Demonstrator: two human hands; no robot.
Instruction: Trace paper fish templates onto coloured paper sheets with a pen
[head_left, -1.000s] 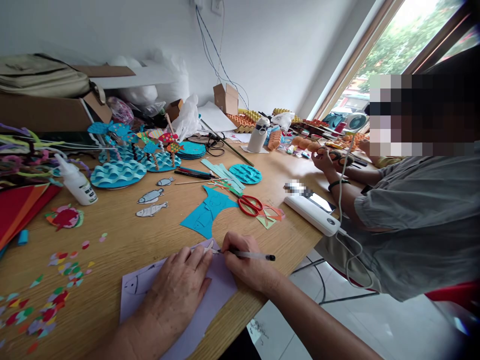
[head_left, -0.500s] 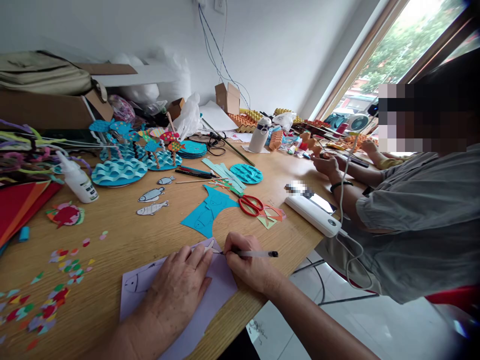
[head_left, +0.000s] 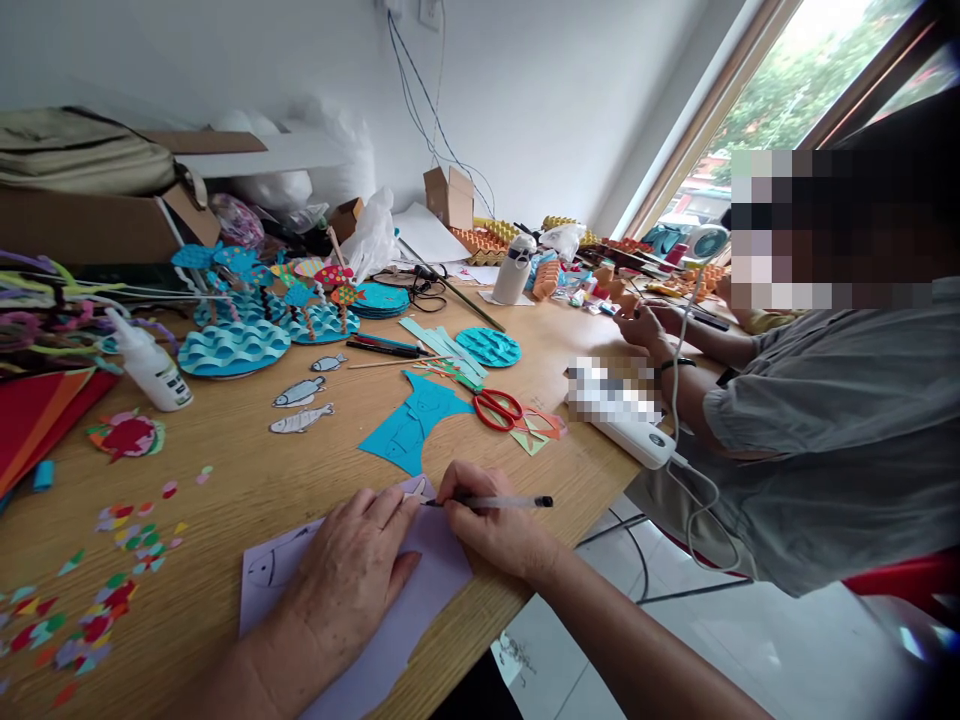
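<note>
My left hand (head_left: pixel 352 565) lies flat on a sheet of purple paper (head_left: pixel 427 575), its fingertips on a small white cutout (head_left: pixel 414 492) that is mostly covered. A drawn fish outline (head_left: pixel 266 568) shows on the paper's left part. My right hand (head_left: pixel 487 520) is closed round a pen (head_left: pixel 514 502), its tip at the paper beside the cutout. Just beyond lies blue paper (head_left: pixel 412 425) with fish drawings, and red-handled scissors (head_left: pixel 497 409) rest at its right. Three grey paper fish (head_left: pixel 300 392) lie to the left.
Colourful paper scraps (head_left: pixel 112 600) and a glue bottle (head_left: pixel 154 365) are at the left. Wavy blue discs (head_left: pixel 234 348) with fish figures stand behind. A white power bank (head_left: pixel 637 436) lies near the right edge, beside a seated person (head_left: pixel 832 430).
The view has shifted slightly. My right hand and the pen have moved a little along the cutout's edge; my left hand stays on the paper.
</note>
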